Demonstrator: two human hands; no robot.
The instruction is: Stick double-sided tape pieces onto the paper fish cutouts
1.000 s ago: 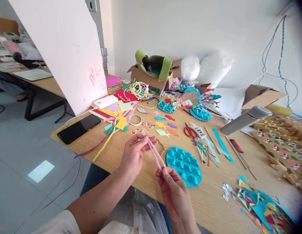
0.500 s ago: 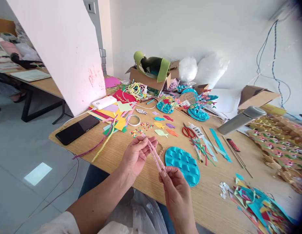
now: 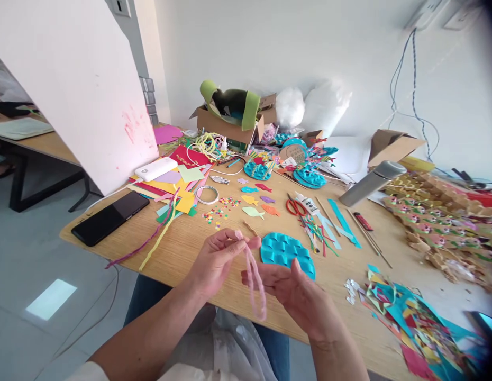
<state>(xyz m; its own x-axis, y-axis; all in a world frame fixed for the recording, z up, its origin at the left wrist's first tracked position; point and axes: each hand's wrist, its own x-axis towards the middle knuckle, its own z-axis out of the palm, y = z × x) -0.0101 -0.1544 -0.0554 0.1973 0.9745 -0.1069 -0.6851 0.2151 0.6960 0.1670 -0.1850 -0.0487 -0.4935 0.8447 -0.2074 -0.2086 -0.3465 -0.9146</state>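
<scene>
A loop of pink yarn (image 3: pixel 257 291) hangs from my left hand (image 3: pixel 218 259), its upper end pinched between thumb and fingers. My right hand (image 3: pixel 297 296) is beside the loop, fingers stretched out and thumb apart; its fingertips reach behind the strands, and I cannot tell whether they touch. Just beyond my hands lies a blue oval woven pad (image 3: pixel 288 248). A short brown cord (image 3: pixel 251 227) rests by its left edge. Farther back are several paper fish, among them a pale green fish (image 3: pixel 253 212) and an orange fish (image 3: pixel 271 210).
At left lie a phone (image 3: pixel 111 217), purple and yellow cords (image 3: pixel 161 238), coloured paper (image 3: pixel 186 201) and a tape roll (image 3: pixel 207 195). Red scissors (image 3: pixel 295 207), a glue tube (image 3: pixel 307 203) and a grey bottle (image 3: pixel 373 182) are to the right. Paper scraps (image 3: pixel 420 317) cover the near right.
My right hand has let go of the lower end of the pink yarn and opened. The loop now hangs down from my left hand. The view has shifted rightward.
</scene>
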